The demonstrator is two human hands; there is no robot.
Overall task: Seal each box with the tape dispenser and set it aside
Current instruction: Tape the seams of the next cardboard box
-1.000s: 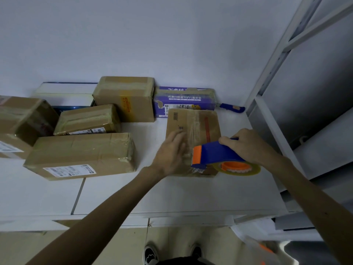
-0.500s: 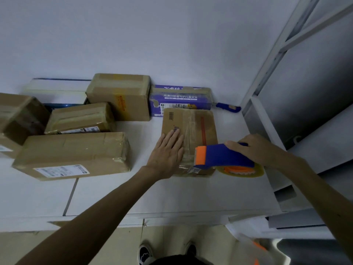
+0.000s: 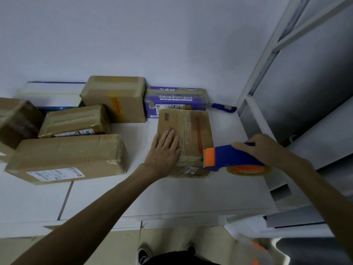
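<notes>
Head camera, looking down: my left hand [image 3: 164, 152] lies flat on the brown box [image 3: 191, 127] just right of the frame's centre. Its fingers [image 3: 171, 136] are straight and close together on the top face, beside the clear tape strip that runs down the lid; they press and grip nothing. At centre right my right hand [image 3: 261, 148] is wrapped over the blue handle of the tape dispenser [image 3: 229, 156], fingers curled round it. The dispenser's orange front end sits against the near right edge of the box's top. Its tape roll [image 3: 248, 170] hangs low, right of the box; I cannot tell whether the roll touches the table [image 3: 172, 196]. The box stands on this white table, its far end just beside a purple box [image 3: 175, 100] set against the wall. A blue-handled tool [image 3: 223, 108] lies right of the purple box, in the corner. In the left half of the frame a long box [image 3: 66, 155] with a white label lies nearest me. A small box [image 3: 76, 119] sits behind it and a tall box [image 3: 116, 98] behind that. A white carton [image 3: 51, 92] stands at upper left, and another brown box [image 3: 17, 121] shows at the left edge. All of these stand well apart from my hands.
</notes>
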